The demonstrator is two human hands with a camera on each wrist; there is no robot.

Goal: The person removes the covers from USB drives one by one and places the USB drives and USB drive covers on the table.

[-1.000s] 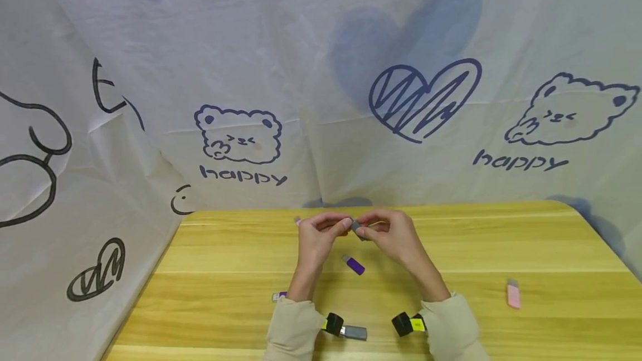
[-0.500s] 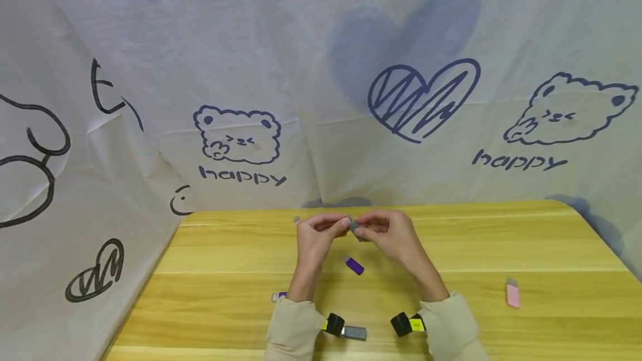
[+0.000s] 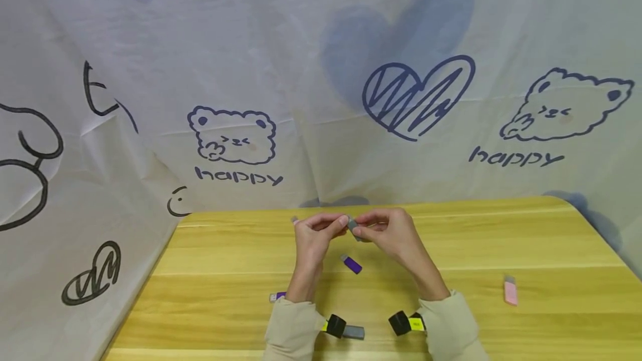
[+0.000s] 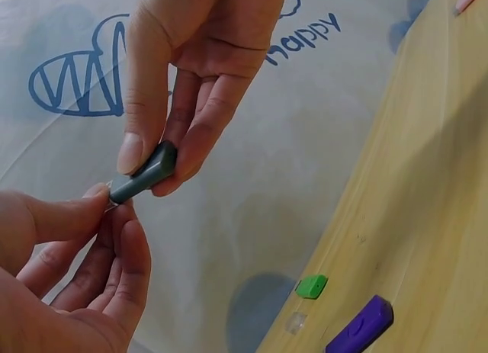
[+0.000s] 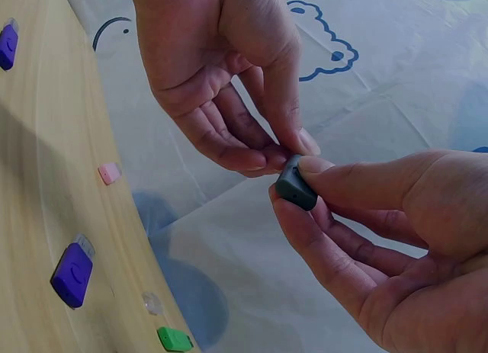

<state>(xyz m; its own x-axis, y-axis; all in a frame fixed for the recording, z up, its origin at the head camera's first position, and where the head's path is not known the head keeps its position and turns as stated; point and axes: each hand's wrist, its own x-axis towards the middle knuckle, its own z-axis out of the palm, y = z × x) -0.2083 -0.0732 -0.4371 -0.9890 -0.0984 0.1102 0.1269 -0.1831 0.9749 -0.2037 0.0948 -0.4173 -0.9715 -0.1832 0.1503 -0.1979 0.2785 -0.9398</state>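
Note:
Both hands are raised over the far side of the table, around one small dark grey USB flash drive [image 3: 353, 228]. My left hand [image 3: 312, 241] pinches one end of it between thumb and fingers. The other end is pinched by my right hand [image 3: 398, 238], the thumb lying along the body. In the left wrist view the grey drive [image 4: 145, 176] slants between the fingertips, which hide its plug end. A purple USB drive [image 3: 351, 264] lies on the table just below the hands.
Another purple drive [image 3: 278, 296] is by the left forearm, and a grey one [image 3: 354, 332] by the left wrist. A pink drive [image 3: 510, 291] lies at the right. Near the far edge are a green drive [image 5: 174, 338], a clear piece [image 5: 152, 303] and a pink piece [image 5: 110, 172].
The head view has shifted slightly. Both hands keep their pinch on the grey USB flash drive, with hardly any movement.

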